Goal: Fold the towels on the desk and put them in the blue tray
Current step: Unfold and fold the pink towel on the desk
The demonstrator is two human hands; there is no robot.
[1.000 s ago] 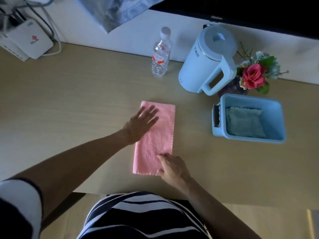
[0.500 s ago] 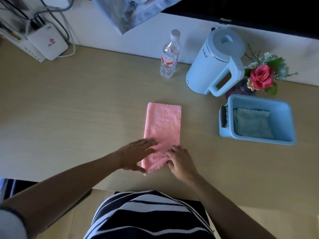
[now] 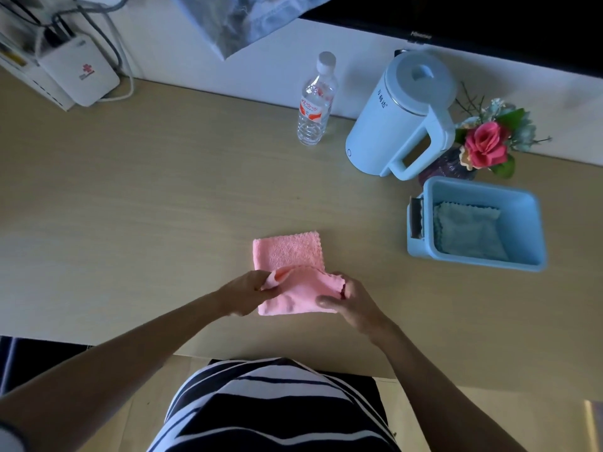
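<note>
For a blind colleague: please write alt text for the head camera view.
The person's left hand and right hand each pinch a near corner of a pink towel, holding that end raised above the wooden desk, mid-fold. To the right, a blue tray holds a folded grey towel; a kettle, water bottle and flowers stand by the back wall.

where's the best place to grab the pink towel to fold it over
By its two near corners, from the person's side, one hand each. The pink towel lies with its far end flat on the desk, so lifting the near edge carries it over. The left hand and right hand pinch there.
</note>
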